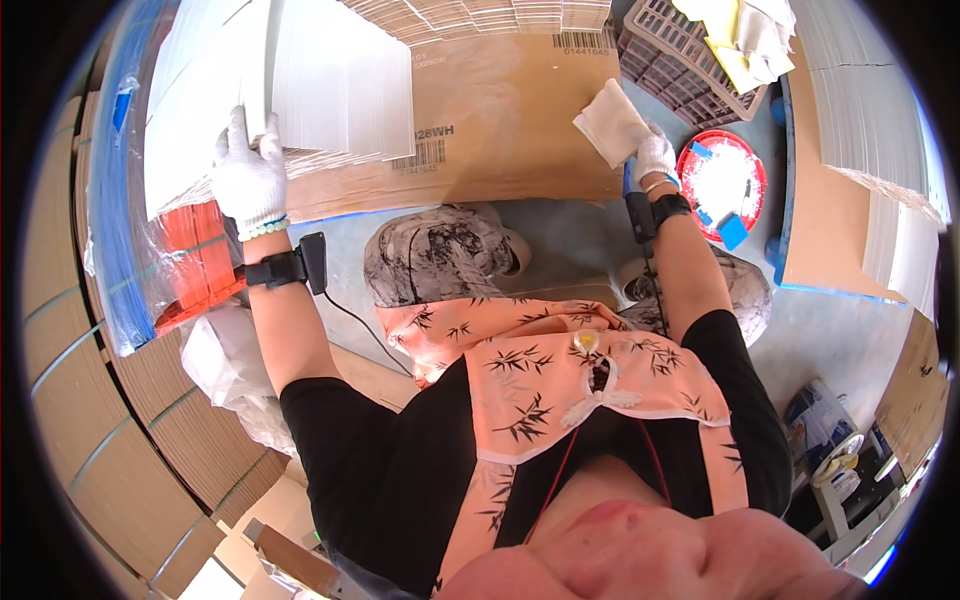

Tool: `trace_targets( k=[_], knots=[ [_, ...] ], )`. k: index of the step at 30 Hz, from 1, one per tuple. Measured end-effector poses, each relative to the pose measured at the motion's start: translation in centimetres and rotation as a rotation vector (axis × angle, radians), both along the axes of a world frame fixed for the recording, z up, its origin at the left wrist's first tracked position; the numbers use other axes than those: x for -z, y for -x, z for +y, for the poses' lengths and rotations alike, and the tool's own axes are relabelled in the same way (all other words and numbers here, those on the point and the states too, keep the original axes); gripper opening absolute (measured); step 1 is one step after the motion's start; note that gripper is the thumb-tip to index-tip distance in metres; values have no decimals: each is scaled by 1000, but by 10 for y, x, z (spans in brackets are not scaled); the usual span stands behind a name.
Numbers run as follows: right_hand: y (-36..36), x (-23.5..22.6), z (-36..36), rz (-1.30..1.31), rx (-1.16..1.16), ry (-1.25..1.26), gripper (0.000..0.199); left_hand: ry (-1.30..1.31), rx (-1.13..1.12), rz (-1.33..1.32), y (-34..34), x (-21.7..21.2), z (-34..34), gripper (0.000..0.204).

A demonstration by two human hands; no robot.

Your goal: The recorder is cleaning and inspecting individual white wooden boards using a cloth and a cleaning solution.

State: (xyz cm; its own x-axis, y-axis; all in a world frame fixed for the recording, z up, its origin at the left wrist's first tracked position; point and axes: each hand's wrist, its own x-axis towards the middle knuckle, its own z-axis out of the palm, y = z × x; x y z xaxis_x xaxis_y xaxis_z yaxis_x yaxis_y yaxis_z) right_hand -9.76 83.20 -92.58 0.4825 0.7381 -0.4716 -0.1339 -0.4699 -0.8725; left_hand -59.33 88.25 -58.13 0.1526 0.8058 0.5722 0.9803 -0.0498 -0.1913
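Flat white cardboard sheets [340,95] apparently lie at left on a brown rectangular cardboard box [520,115], right of which is a round red plastic basin [764,182].

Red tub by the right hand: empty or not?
Not empty: the red tub has blue pieces inside its rim. How full, cannot tell; the white interior is washed out.
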Motion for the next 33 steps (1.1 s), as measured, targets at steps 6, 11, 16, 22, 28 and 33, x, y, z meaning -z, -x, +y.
trace_targets(
  k=[6, 11, 16, 22, 28, 33],
  knots=[
    [35, -52, 13, 370, 228, -208, 32, 27, -443, -487, 14, -41, -44, 63],
    [21, -107, 7, 400, 133, -382, 36, -248, -57, -1166, 14, -25, -131, 53],
    [85, -247, -36, 498, 73, -789, 32, 38, -48, -1591, -36, -3, -210, 50],
    [191, -371, -155, -956, -746, -1166, 31, 379, 360, -1947, -60, 38, -239, 39],
    [204, -328, -165, -1053, -780, -1353, 36, 677, 584, -1799, -78, 32, -263, 43],
    [182, -308, -169, -1297, -696, -1122, 35, 739, 437, -1874, -81, 18, -283, 42]
  ],
)
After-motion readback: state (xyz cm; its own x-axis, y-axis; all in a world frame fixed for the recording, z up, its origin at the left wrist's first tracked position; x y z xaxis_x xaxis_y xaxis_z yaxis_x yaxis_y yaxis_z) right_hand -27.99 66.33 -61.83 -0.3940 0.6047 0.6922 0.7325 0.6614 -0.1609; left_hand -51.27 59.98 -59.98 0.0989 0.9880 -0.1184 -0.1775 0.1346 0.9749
